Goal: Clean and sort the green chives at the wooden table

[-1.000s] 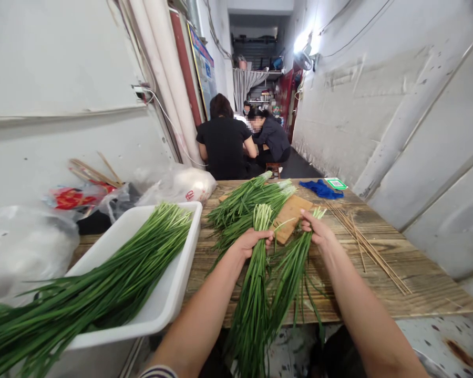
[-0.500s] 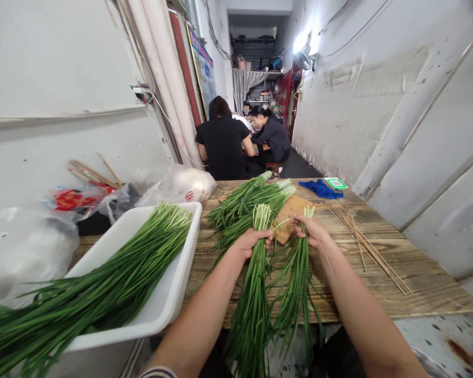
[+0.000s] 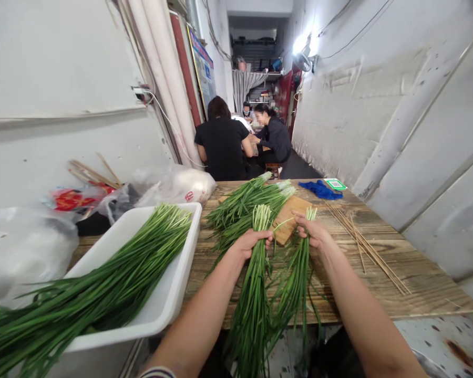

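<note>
My left hand (image 3: 255,243) is closed around a thick bunch of garlic chives (image 3: 256,294), pale ends up and green leaves hanging past the table's front edge. To its right, my right hand (image 3: 310,230) grips a thinner bunch of chives (image 3: 299,278) just below its pale tips. One loose stalk (image 3: 283,224) sticks out from beside my left hand toward my right fingers; whether those touch it I cannot tell. Behind my hands, a pile of chives (image 3: 246,202) lies partly over a wooden board (image 3: 294,212).
A white tub (image 3: 195,231) on the left holds many long chives (image 3: 114,278). Thin wooden sticks (image 3: 364,247), a blue cloth (image 3: 321,189) and a green QR card (image 3: 335,184) lie on the table's right. Plastic bags (image 3: 173,186) stand behind the tub. Several people (image 3: 223,139) sit beyond the table.
My right hand has shifted slightly to the right with its bunch. My left hand stays in place. A person in the background has raised their head.
</note>
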Demonstrator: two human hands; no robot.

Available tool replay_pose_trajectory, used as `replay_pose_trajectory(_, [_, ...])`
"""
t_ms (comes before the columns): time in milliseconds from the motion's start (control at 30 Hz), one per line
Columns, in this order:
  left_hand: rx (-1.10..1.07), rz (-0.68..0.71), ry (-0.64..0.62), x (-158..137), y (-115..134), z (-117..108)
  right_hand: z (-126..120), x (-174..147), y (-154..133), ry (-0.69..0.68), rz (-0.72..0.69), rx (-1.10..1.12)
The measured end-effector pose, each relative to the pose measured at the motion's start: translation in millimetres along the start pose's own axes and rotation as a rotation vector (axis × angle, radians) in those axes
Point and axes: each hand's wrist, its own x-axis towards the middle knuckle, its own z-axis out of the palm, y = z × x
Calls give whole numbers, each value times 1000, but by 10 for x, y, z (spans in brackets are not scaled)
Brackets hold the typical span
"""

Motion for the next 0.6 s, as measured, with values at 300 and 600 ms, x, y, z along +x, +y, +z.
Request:
replay_pose_trajectory(300, [-21, 4, 11, 2, 0, 3, 23, -9, 27, 11, 35, -65])
replay_pose_trajectory(600, [-3, 4, -10, -2, 0, 14, 147, -140, 67, -282, 16, -39])
